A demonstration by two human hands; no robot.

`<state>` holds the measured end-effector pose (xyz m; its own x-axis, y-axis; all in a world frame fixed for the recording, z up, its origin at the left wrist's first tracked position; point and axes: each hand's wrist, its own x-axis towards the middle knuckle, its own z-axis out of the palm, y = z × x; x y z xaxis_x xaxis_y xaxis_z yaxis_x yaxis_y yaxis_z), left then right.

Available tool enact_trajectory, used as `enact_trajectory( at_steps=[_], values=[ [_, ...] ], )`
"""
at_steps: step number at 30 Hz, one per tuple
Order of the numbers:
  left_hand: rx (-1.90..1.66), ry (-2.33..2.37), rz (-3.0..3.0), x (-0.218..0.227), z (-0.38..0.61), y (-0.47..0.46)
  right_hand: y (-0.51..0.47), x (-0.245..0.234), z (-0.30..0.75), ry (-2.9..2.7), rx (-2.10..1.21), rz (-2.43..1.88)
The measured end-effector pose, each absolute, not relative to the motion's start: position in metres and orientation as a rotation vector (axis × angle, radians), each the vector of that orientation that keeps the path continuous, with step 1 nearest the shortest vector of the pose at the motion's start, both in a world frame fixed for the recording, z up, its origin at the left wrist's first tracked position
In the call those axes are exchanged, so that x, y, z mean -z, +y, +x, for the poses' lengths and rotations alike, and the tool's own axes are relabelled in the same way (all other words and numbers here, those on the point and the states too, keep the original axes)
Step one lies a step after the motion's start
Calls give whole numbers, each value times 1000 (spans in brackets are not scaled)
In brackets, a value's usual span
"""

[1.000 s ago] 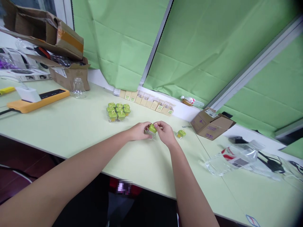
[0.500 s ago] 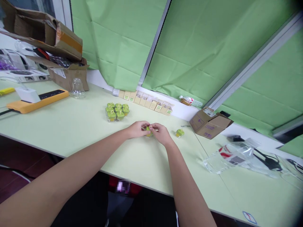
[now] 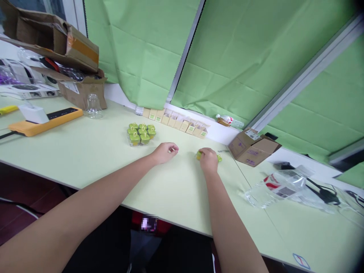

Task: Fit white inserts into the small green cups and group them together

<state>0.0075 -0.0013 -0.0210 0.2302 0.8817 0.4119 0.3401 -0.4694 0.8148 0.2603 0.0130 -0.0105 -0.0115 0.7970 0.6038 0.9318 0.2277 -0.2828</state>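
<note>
My right hand (image 3: 209, 161) is closed around a small clear container with a green lid (image 3: 198, 155), partly hidden by my fingers, low over the table. Just right of that hand, another green-lidded container (image 3: 220, 158) peeks out. My left hand (image 3: 165, 153) rests near the middle of the table, its fingers loosely curved and the thumb apart, with nothing visible in it. Several matching green-lidded containers (image 3: 141, 134), each with a pale loop on top, stand in a tight group beyond my left hand.
Several small tan cartons (image 3: 178, 122) line the wall. At left lie an orange power strip (image 3: 54, 119), a clear plastic cup (image 3: 93, 107) and cardboard boxes (image 3: 82, 91). To the right are an open cardboard box (image 3: 250, 148), a large clear bottle (image 3: 277, 187) and a small bottle (image 3: 229, 121).
Both hands were together on one green-lidded container. My right hand has carried it rightward, beside the other single container. My left hand has let go and stayed nearly in place.
</note>
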Motion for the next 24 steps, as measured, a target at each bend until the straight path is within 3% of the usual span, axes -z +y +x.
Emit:
enact_trajectory(
  at_steps=[4,10,16,24],
  values=[
    [-1217,1102,1978,19,7,-2,17,15,282,-1701,439,-1769],
    [-1316,1147,2146,11,2,-4,12,18,272,-1684,443,-1772],
    [-1532,1503,2314,-4,-24,4,14,23,282,-1612,458,-1789],
    [-1161,2021,2404,-1,-58,18,12,23,284,-1598,418,-1786]
  ],
)
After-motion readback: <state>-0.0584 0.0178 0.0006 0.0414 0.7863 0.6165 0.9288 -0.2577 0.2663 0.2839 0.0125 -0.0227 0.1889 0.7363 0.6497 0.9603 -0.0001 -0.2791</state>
